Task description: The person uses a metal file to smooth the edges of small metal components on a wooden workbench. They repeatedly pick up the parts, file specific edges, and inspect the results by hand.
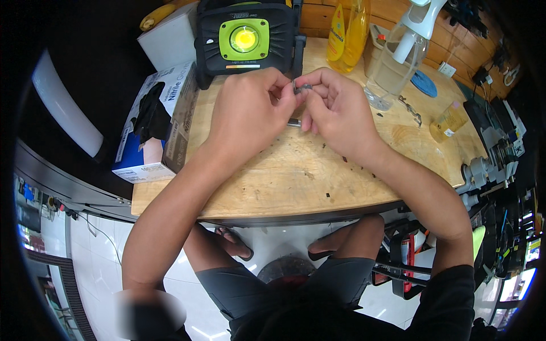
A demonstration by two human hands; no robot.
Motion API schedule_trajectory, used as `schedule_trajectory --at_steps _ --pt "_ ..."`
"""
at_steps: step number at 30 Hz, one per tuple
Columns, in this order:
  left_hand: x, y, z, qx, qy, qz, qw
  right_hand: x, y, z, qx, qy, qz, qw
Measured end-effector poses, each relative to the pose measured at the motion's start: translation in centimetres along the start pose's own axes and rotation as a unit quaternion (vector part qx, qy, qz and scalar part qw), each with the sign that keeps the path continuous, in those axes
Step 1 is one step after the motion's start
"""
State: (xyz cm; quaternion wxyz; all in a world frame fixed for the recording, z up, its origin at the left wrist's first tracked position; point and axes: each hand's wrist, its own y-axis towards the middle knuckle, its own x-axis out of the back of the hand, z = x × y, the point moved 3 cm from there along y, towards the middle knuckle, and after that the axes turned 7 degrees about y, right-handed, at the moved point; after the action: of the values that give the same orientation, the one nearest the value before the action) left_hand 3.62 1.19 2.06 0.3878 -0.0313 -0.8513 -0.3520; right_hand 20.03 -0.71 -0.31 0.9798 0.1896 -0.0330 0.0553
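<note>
Above the wooden table, my left hand (253, 105) and my right hand (339, 108) meet with fingertips almost touching. Both pinch a small dark grey metal piece (303, 88), mostly covered by fingers, so its exact kind does not show. Just below the fingertips, a short silver part (294, 122) peeks out between the hands; whether it is held or lies on the table I cannot tell. To the right lies a small chain-like metal strip (412, 111) on the tabletop.
A lit work lamp (244, 42) stands behind my hands. A glove box (156, 122) sits left on the table (273, 184). At the back right are a yellow soap bottle (347, 37), a clear spray bottle (398, 62) and a small bottle (449, 122). Dark crumbs dot the wood.
</note>
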Motion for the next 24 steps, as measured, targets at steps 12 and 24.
schedule_trajectory --at_steps 12,24 --pt "0.0 -0.1 -0.2 -0.092 0.102 -0.066 0.988 -0.3 0.1 -0.2 0.026 -0.035 0.002 0.999" --pt "-0.3 0.0 0.5 0.067 -0.053 0.024 0.996 -0.4 -0.5 1.6 0.188 -0.343 0.044 0.919"
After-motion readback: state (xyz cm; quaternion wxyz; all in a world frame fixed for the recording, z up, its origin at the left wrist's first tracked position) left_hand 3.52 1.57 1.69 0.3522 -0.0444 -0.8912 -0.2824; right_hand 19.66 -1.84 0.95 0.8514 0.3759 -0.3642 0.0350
